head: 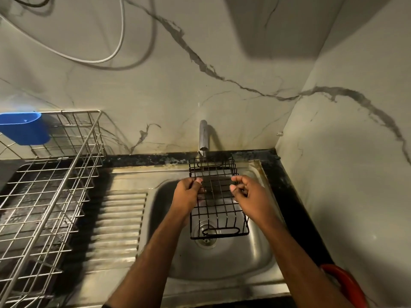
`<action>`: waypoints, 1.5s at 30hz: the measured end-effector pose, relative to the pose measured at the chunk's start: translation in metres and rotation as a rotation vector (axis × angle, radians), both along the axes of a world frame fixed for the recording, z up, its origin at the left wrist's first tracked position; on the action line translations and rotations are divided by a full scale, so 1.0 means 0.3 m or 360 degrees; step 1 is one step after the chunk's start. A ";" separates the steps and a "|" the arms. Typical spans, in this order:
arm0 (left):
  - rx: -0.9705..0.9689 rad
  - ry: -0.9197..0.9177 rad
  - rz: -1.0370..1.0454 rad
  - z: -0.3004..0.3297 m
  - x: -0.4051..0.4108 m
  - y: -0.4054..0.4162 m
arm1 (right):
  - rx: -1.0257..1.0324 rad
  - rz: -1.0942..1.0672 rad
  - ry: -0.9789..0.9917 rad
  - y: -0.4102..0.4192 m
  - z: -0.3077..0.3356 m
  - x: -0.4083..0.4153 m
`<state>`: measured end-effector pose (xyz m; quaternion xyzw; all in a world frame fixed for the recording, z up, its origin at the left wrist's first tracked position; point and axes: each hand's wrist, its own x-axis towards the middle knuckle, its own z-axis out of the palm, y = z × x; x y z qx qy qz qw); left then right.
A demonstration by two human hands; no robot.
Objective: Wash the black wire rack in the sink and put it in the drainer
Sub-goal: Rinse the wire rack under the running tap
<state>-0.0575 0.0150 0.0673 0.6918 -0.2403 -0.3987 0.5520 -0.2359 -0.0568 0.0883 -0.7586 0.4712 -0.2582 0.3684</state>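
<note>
The black wire rack is held above the steel sink basin, its far end under the tap. A thin stream of water runs from the tap onto the rack's far end. My left hand grips the rack's left side with curled fingers. My right hand pinches the right side. The metal wire drainer stands to the left of the sink, beyond the ribbed draining board.
A blue plastic cup holder hangs on the drainer's far left rim. A red curved object lies at the counter's near right edge. Marble walls close in behind and on the right. A white cable loops on the back wall.
</note>
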 end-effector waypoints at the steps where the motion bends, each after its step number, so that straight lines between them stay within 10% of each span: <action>1: -0.0030 -0.0033 -0.0012 -0.006 -0.002 0.010 | -0.0051 0.0009 0.0151 -0.002 -0.002 0.001; 6: 0.0026 -0.0665 -0.0161 -0.017 -0.005 0.054 | -0.0165 -0.0054 0.0447 -0.001 -0.013 0.025; 18: 0.0145 -0.2435 -0.0540 -0.021 0.023 0.168 | 0.0745 -0.0133 -0.0494 0.025 0.022 0.161; 22: -0.0055 -0.2743 -0.0675 -0.034 0.026 0.174 | 0.0531 -0.0089 -0.0036 0.011 -0.016 0.146; 33: -0.0041 -0.2872 -0.0801 -0.072 0.014 0.162 | 0.0699 -0.0111 -0.0408 -0.024 -0.062 0.053; 41: -0.0478 -0.2194 -0.0194 -0.043 0.017 0.169 | 0.0478 -0.0112 -0.0473 -0.042 -0.060 -0.014; 45: -0.0048 -0.2044 -0.0146 0.018 0.033 0.151 | 0.0677 -0.0042 -0.0648 -0.044 -0.078 -0.037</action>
